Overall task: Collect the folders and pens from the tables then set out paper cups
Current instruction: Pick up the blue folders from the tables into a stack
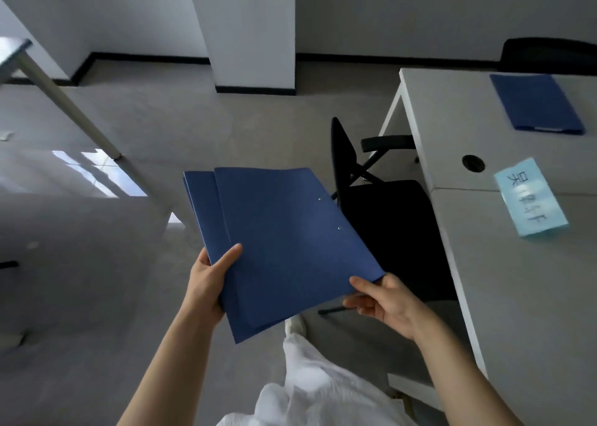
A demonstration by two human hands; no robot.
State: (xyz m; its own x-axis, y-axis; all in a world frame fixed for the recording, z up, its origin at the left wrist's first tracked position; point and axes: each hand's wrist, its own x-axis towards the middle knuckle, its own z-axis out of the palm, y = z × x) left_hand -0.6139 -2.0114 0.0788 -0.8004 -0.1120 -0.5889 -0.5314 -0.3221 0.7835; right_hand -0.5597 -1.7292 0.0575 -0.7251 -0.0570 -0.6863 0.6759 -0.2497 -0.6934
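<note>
**Mia:** Grey floor is showing all around, and a white desk [517, 296] is sitting at the side. Where are the folders?

**Ben:** Most are up in the air, left of the desk. A stack [277, 241] of blue ones is being held over the floor, just beside the black chair [387, 218]. One more folder [536, 102] is lying on the far end of the desk.

**Mia:** What are the hands doing?

**Ben:** The left hand [206, 283] is gripping the stack's near left edge, thumb on top. The right hand [384, 302] is pinching the near right corner. Something thin and dark, maybe a pen [336, 311], is showing just under that hand. I cannot tell if it is being held.

**Mia:** Are the folders hard to carry?

**Ben:** I am thinking no. They are looking thin, light and a bit bendy. But they are smooth, so they are likely to slide apart. They are already fanning out. Holding both near edges tight is looking best.
</note>
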